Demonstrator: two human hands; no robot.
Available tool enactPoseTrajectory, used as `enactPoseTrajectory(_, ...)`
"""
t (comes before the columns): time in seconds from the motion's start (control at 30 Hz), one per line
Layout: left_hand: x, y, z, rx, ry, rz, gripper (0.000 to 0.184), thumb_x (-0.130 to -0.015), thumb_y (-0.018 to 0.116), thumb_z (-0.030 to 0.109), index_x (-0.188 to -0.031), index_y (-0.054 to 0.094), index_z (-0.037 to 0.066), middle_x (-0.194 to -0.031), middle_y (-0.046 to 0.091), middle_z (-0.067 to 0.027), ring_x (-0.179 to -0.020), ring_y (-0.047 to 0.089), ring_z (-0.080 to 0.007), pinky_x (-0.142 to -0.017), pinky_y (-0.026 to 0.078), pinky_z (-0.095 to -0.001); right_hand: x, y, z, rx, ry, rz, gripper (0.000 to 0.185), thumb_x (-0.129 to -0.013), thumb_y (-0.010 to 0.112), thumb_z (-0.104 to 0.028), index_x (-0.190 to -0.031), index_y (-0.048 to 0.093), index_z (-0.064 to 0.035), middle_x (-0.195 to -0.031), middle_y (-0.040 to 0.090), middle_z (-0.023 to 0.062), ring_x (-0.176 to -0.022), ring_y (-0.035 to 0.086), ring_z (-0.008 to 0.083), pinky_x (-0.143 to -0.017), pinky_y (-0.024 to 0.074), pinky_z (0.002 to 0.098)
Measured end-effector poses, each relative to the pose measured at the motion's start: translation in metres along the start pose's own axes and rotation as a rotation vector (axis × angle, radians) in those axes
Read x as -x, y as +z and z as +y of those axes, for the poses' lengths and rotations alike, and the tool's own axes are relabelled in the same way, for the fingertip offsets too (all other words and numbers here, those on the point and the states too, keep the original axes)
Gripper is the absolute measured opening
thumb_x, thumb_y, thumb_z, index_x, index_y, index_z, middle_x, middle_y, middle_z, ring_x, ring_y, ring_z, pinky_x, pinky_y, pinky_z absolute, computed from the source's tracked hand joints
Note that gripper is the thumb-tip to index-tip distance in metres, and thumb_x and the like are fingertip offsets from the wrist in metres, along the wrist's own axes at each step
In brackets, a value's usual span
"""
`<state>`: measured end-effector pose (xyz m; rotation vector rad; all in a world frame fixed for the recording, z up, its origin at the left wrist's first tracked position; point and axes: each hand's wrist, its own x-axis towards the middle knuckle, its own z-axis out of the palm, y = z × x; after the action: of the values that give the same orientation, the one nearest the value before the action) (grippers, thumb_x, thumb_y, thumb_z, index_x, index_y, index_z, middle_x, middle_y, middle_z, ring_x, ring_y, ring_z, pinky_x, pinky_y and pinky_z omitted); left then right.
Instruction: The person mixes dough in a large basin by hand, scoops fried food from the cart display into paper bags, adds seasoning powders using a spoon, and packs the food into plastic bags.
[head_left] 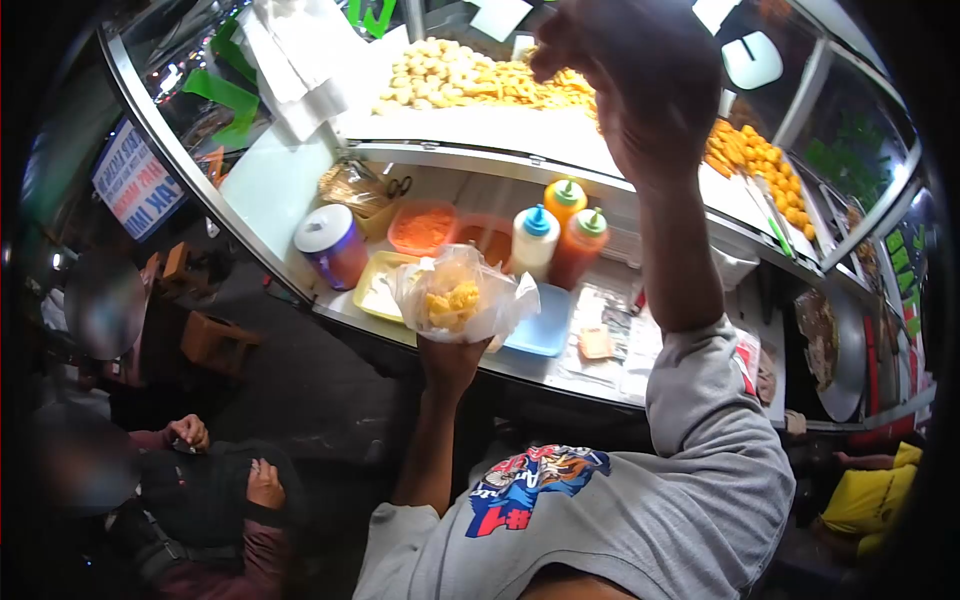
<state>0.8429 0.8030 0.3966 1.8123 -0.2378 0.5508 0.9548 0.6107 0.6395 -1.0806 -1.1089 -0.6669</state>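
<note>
My left hand (450, 362) holds a clear plastic bag (480, 287) from below, its top spread open, with yellow fried pieces (453, 304) inside. The bag is above the counter's front edge, close to a blue tray (541, 320) and a yellow tray (378, 285). My right hand (635, 75) is raised high over the upper shelf, in front of a heap of fried pieces (545, 86). Its fingers are bent and blurred, and whether they hold anything cannot be made out.
Squeeze bottles (534, 240), a lidded tub (331, 245) and a container of orange powder (422, 228) stand on the lower counter. A glass case frame surrounds the upper shelf (480, 130). One person (215, 500) sits at lower left; another in yellow (872, 497) is at right.
</note>
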Motion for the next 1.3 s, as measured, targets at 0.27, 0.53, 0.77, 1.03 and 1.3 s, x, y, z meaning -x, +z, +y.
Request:
enactPoseTrajectory(0.27,0.041,0.059,0.035,0.149,0.027,-0.072,0.069,-0.063,0.087,0.009,-0.119,0.048,-0.002,-0.111,0.060,-0.0134,-0.099,0.061,-0.0240,-0.088,0.051,-0.0364,0.082,-0.029,-0.096,0.173,0.241,0.001,0.019,-0.089,0.061,-0.002,-0.107,0.062,0.0021,-0.082,0.068,0.0114,-0.074,0.068,0.0150,-0.065,0.0563,0.0264)
enactPoseTrajectory(0.53,0.081,0.066,0.058,0.316,-0.124,-0.158,0.074,-0.065,0.088,0.020,-0.121,0.045,-0.002,-0.110,0.059,-0.0128,-0.101,0.059,-0.0214,-0.088,0.050,-0.0361,0.130,-0.036,-0.118,0.208,0.421,-0.547,0.034,-0.078,0.076,-0.019,-0.105,0.064,-0.0020,-0.108,0.063,0.0129,-0.088,0.065,0.0176,-0.076,0.0549,0.0321)
enactPoseTrajectory(0.77,0.097,0.033,0.078,0.236,-0.189,-0.206,0.078,-0.064,0.089,0.025,-0.124,0.045,0.000,-0.111,0.057,-0.0104,-0.099,0.058,-0.0184,-0.087,0.050,-0.0349,0.114,0.004,-0.104,0.338,0.329,-0.881,0.024,-0.069,0.077,-0.020,-0.079,0.060,-0.0060,-0.109,0.062,0.0122,-0.101,0.059,0.0287,-0.089,0.0467,0.0390)
enactPoseTrajectory(1.03,0.108,-0.053,0.076,0.453,-0.098,0.078,0.088,-0.063,0.088,0.029,-0.132,0.040,0.001,-0.119,0.054,-0.0092,-0.106,0.054,-0.0188,-0.091,0.049,-0.0369,0.036,0.120,-0.092,-0.230,0.631,-1.202,0.030,-0.077,0.066,0.000,-0.104,0.056,-0.0058,-0.089,0.062,0.0017,-0.082,0.061,0.0098,-0.073,0.0508,0.0268)
enactPoseTrajectory(1.3,0.147,-0.109,0.035,1.488,0.002,0.197,0.078,-0.090,0.040,0.064,-0.147,0.027,0.013,-0.147,0.035,-0.0181,-0.132,0.038,-0.0405,-0.106,0.028,-0.0622,0.029,0.268,-0.059,-0.042,-0.139,-0.957,0.030,-0.075,0.067,-0.006,-0.105,0.063,-0.0086,-0.086,0.069,0.0069,-0.079,0.067,0.0180,-0.071,0.0535,0.0309)
